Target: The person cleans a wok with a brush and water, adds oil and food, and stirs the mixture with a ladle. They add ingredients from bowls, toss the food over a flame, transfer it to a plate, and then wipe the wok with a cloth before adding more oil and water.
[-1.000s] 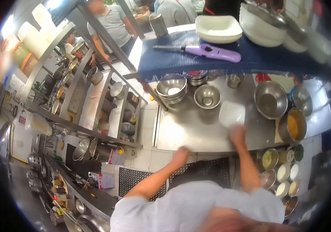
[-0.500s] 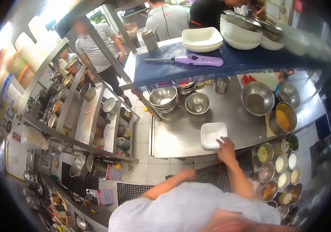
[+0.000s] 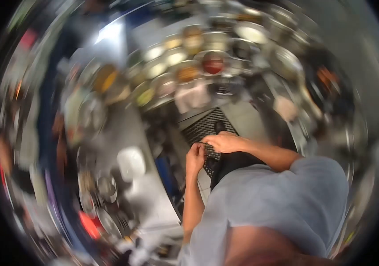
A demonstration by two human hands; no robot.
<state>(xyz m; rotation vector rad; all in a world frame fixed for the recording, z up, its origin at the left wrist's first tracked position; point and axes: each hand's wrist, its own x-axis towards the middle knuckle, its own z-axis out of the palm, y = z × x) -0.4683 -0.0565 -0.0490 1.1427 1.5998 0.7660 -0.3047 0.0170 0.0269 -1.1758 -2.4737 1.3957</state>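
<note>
My left hand (image 3: 195,157) and my right hand (image 3: 226,142) meet in front of my body, fingertips close together or touching. The fingers of both are curled in as if in a pinch; whatever they hold, if anything, is too small or blurred to make out. Below them lies a black perforated floor mat (image 3: 211,124). Left of my hands, the white square dish (image 3: 132,163) rests on the steel counter (image 3: 152,195), out of reach of my fingers.
Many round tubs of ingredients, one with red sauce (image 3: 213,65), stand in rows ahead, blurred. A pot with orange contents (image 3: 105,78) sits on the counter's far end. Steel bowls (image 3: 106,187) are at the left. More cookware lines the right side.
My view has swung right, away from the counter, and smears. My right hand has left the white dish and come together with my left hand at my front.
</note>
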